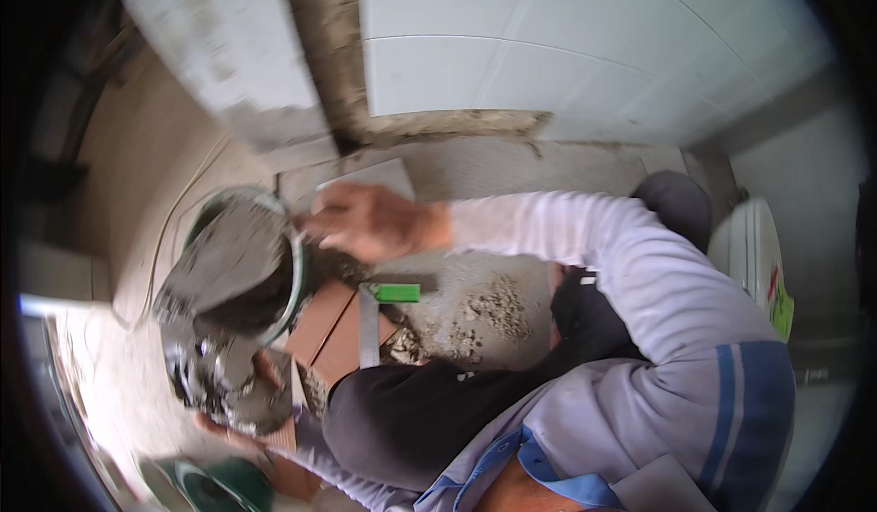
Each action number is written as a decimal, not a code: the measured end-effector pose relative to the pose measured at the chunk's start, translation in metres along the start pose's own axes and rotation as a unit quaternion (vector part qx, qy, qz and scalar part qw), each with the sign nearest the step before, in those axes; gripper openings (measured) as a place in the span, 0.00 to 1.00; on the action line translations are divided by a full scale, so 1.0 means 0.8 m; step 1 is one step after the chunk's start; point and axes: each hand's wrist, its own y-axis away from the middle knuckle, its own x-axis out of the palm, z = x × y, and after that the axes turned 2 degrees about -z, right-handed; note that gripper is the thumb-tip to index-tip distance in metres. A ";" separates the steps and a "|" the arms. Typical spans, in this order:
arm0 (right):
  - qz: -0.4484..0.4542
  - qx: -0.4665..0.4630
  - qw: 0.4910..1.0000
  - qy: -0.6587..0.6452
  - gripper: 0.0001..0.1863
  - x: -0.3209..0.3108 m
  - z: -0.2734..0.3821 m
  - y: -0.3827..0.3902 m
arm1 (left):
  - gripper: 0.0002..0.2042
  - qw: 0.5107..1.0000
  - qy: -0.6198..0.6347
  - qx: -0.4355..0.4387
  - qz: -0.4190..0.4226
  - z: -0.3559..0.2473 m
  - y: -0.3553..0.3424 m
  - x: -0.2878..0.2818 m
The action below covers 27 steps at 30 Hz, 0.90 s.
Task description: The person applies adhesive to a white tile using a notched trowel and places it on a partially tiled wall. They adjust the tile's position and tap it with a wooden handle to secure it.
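Mortar (219, 375), wet and grey, rests at eight o'clock, gripped from beneath by the worker's left hand (230, 435). Expect it heavy, soft, slippery; support the underside. Right hand (365, 223), ten o'clock, is blurred: grasp cannot be determined. Bucket (300, 279), nine o'clock, crowds access; terracotta tiles (334, 331) and try square (395, 293) lie towards seven.

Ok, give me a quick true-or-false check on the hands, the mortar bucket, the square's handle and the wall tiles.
1. The left hand holds a mortar-covered piece. True.
2. The square's handle is red. False: the handle is green.
3. The right hand is beside the rim of the mortar bucket. True.
4. The wall tiles are reddish-brown. False: the wall tiles are whitish.
5. Reddish-brown tiles lie near the bucket. True.
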 end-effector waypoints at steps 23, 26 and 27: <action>0.359 0.265 0.790 -0.420 0.19 -0.132 -0.058 -0.086 | 0.37 0.965 0.037 0.252 -0.055 0.041 -0.059 -0.004; 0.498 0.225 0.736 -0.398 0.18 -0.106 -0.038 -0.152 | 0.37 0.968 0.036 0.242 -0.061 0.056 -0.062 0.002; 0.526 0.230 0.727 -0.377 0.16 -0.091 -0.031 -0.164 | 0.36 0.966 0.039 0.245 -0.070 0.061 -0.062 0.001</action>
